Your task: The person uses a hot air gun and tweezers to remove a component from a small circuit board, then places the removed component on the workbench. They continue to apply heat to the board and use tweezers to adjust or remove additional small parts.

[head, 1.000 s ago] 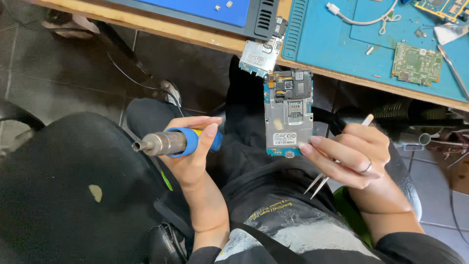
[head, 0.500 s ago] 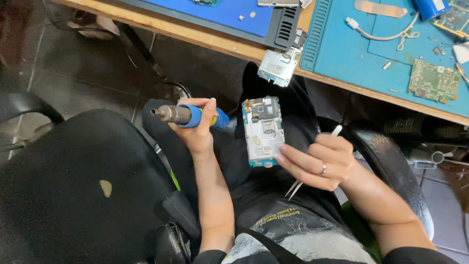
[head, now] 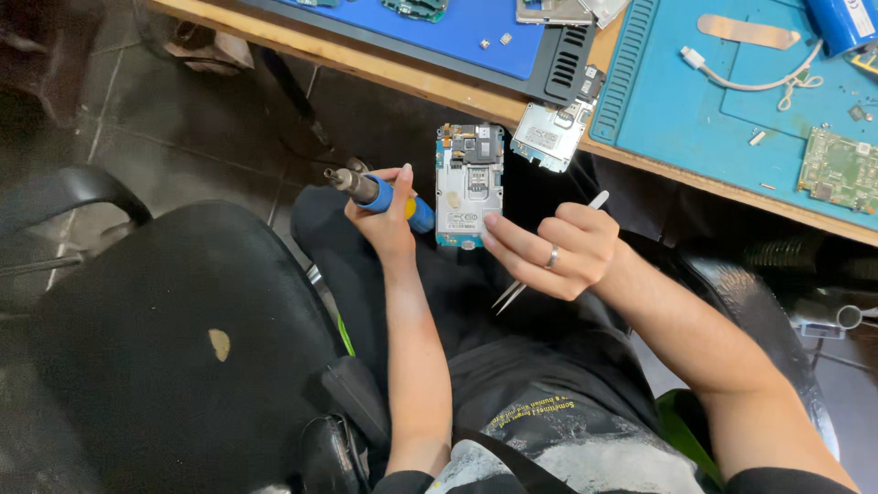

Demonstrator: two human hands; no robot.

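My left hand (head: 386,227) grips a blue-handled soldering iron (head: 382,196) with its metal barrel pointing up and to the left. Just to its right is an opened phone (head: 469,187) with its back cover off and the circuit parts showing. My right hand (head: 560,252), with a ring on one finger, holds the phone by its lower right edge with the fingertips. The same hand also carries silver tweezers (head: 510,295), tips pointing down and to the left. Both hands hover over my lap, below the bench edge.
A black office chair (head: 183,348) stands at my left. The wooden bench (head: 402,80) carries a blue mat (head: 457,32) and a teal mat (head: 695,110). A metal phone frame (head: 549,137), a green circuit board (head: 840,169) and a white cable (head: 745,75) lie there.
Both hands have risen toward the bench edge. The soldering iron has swung up and come closer to the phone.
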